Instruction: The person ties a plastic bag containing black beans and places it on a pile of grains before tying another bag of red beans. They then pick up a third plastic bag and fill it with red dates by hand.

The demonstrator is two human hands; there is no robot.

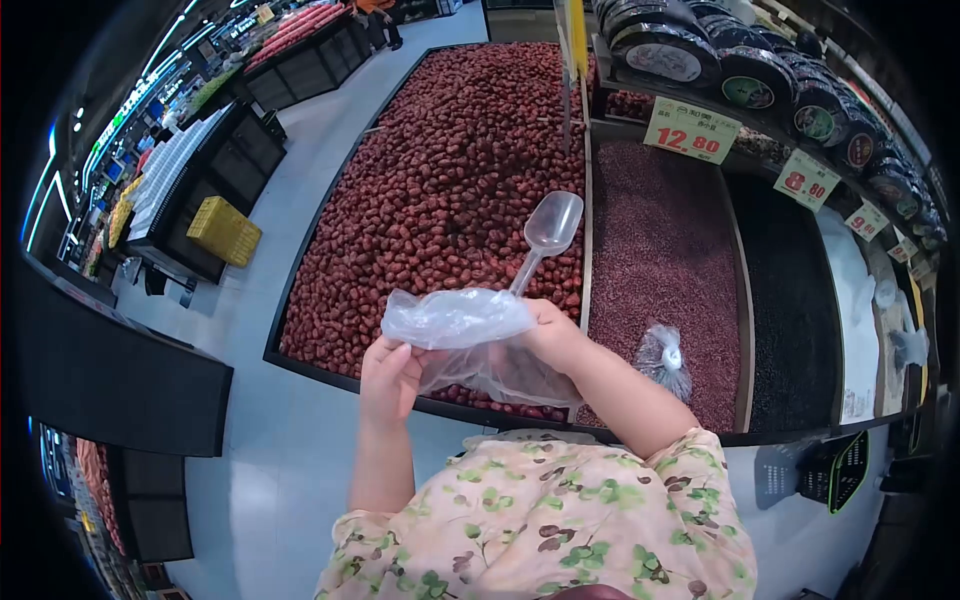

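A thin clear plastic bag point(455, 322) is stretched between my two hands over the near end of a bin of dried red dates point(430, 190). My left hand point(392, 375) pinches its left edge, thumb on the near side. My right hand point(552, 335) is closed on the right edge of the bag. A clear plastic scoop point(553, 224) shows above the dates, bowl pointing away from me. Its handle runs down toward my right hand, where its end is hidden behind the bag; I cannot tell whether that hand also grips it.
Right of the dates are bins of small reddish beans point(660, 240) and black grains point(785, 300). A knotted plastic bag point(664, 358) lies on the beans. Price signs point(692, 130) hang below a shelf of round packages point(665, 60). A yellow crate point(224, 231) stands left across the aisle.
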